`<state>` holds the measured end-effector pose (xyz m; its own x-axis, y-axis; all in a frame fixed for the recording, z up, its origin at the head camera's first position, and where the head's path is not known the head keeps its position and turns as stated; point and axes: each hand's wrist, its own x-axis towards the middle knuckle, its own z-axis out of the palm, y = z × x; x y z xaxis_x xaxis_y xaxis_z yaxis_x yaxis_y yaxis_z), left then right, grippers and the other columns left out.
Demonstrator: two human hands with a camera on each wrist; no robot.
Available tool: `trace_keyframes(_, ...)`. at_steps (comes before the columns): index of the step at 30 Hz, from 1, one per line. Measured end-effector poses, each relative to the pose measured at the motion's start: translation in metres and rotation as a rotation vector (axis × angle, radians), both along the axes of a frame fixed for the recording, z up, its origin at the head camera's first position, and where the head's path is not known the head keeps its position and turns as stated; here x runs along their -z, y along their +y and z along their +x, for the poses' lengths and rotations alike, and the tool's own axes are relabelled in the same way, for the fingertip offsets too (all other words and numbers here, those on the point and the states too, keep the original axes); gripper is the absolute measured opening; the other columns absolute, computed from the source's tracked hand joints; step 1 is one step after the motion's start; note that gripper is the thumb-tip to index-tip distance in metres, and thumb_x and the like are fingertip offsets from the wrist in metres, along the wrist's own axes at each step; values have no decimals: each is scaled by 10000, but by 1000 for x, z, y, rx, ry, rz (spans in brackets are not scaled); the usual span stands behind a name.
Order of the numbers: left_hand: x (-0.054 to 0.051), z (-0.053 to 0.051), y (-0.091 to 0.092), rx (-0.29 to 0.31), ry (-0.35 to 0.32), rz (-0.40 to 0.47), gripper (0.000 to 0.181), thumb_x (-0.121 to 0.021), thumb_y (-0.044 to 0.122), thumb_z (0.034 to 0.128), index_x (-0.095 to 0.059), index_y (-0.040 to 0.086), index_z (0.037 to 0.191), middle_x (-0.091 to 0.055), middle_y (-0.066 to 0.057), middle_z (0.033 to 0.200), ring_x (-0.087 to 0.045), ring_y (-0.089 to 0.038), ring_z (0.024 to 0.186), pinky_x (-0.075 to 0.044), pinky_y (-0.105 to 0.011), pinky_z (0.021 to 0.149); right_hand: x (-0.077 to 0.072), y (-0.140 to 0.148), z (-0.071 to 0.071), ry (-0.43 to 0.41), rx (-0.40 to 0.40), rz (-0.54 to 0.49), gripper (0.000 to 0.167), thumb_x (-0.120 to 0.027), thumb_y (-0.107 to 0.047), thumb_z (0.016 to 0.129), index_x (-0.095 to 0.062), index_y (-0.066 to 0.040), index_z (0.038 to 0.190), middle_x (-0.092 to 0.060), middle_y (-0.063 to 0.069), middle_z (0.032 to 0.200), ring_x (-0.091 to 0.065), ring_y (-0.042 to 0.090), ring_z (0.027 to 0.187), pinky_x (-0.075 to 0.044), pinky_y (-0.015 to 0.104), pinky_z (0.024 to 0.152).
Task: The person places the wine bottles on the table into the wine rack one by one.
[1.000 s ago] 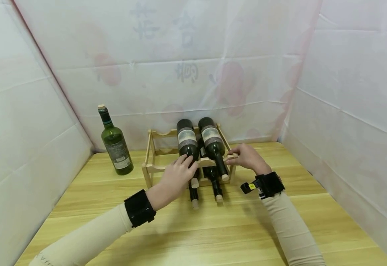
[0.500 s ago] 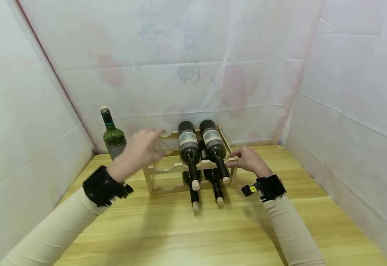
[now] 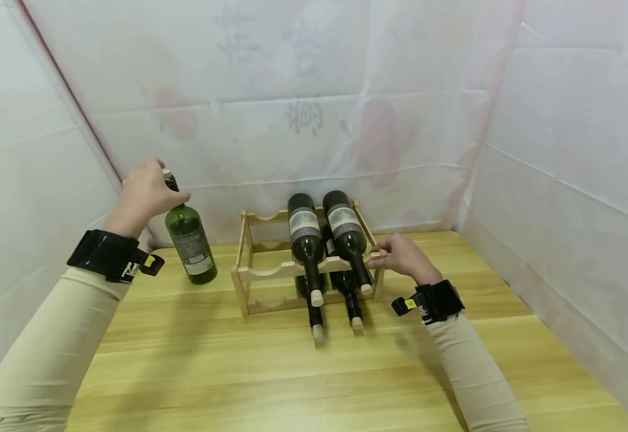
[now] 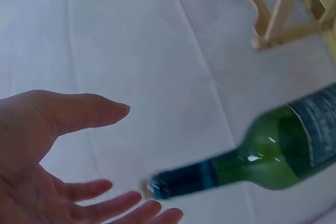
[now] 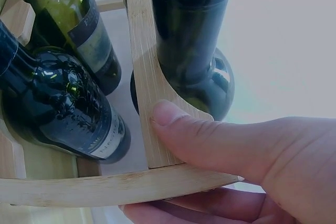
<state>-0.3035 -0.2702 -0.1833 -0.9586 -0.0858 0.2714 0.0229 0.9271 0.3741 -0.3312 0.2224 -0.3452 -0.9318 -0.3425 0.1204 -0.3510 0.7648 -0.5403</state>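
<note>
A corked green wine bottle stands upright on the table at the left. My left hand is at its neck; in the left wrist view the thumb and fingers are spread, with the corked end near the fingertips. A wooden wine rack stands at centre. My right hand grips its front right corner, thumb on the front rail and the other fingers under the side rail. Two dark wine bottles lie on the upper tier, necks toward me. Two more bottles lie below, partly hidden.
The yellow wood-grain table extends in front of the rack and on both sides. White sheet walls with faint pink patterns enclose the back and sides. On the rack's left side, the upper rail's notch is visible beside the bottles.
My left hand has moved from the upper middle bottle leftward to the neck of the standing green bottle. The right hand has stayed on the rack's corner. The bottles look unmoved.
</note>
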Motion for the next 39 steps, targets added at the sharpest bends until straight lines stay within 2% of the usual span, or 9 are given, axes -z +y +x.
trace_keyframes(2,5,-5,-8,-13,-5,9,799,-709,355,917,-354,-170,1405,-477,-404,1321,-489,-563,1165,-441,-667,989,0,0,0,4,6,1,308,-788,-252,928,-766,-73,1177,-725,172,1214,-670,367,1106,-562,452,878)
trace_keyframes(5,16,-12,-22,-10,-32,54,615,-728,352,913,-497,-135,1209,-536,-331,1130,-570,-477,966,-548,-554,765,2,-1,0,-2,3,-1,313,-787,-260,927,-765,-82,1184,-721,168,1223,-666,366,1114,-563,440,879)
trace_keyframes(8,29,-20,-34,-15,-63,78,497,-750,363,906,-582,-86,1034,-598,-253,962,-592,-374,776,-516,-410,568,5,-2,2,-12,-13,-3,312,-785,-256,928,-764,-85,1188,-717,171,1231,-664,369,1119,-565,433,876)
trace_keyframes(13,38,-35,-40,-21,-92,101,581,-740,386,916,-552,-123,1123,-587,-289,1022,-580,-391,820,-503,-415,621,7,0,4,-18,-13,-16,312,-785,-240,927,-763,-82,1195,-721,174,1241,-666,379,1144,-569,443,895)
trace_keyframes(19,34,-43,-38,24,-141,227,641,-724,284,941,-449,-182,1286,-517,-363,1204,-619,-547,1046,-599,-513,791,4,4,3,-16,-17,-29,315,-790,-247,925,-769,-72,1186,-723,194,1246,-672,393,1148,-576,466,894)
trace_keyframes(24,31,-42,-36,19,-140,255,616,-741,266,938,-483,-191,1261,-541,-376,1194,-716,-478,886,-625,-433,678,1,7,4,-30,-2,-32,334,-785,-246,930,-749,-82,1219,-681,204,1325,-626,426,1242,-555,478,958)
trace_keyframes(28,33,-36,-33,17,-75,255,542,-758,258,919,-539,-170,1168,-579,-346,1107,-716,-406,769,-610,-395,603,-1,7,4,-18,12,-33,338,-796,-250,922,-753,-78,1210,-680,210,1330,-599,451,1281,-540,521,988)
trace_keyframes(34,46,-21,-22,28,13,201,470,-786,252,872,-590,-127,1070,-614,-300,1023,-659,-397,823,-574,-407,613,-1,6,3,-25,9,-23,341,-808,-256,911,-765,-63,1188,-714,206,1262,-661,413,1175,-568,498,925)
trace_keyframes(39,53,-10,-3,-2,104,109,398,-758,225,856,-604,-102,1022,-633,-317,986,-636,-475,872,-555,-531,710,0,8,2,-20,18,-14,344,-806,-256,912,-761,-59,1190,-697,224,1294,-644,436,1209,-567,504,932)
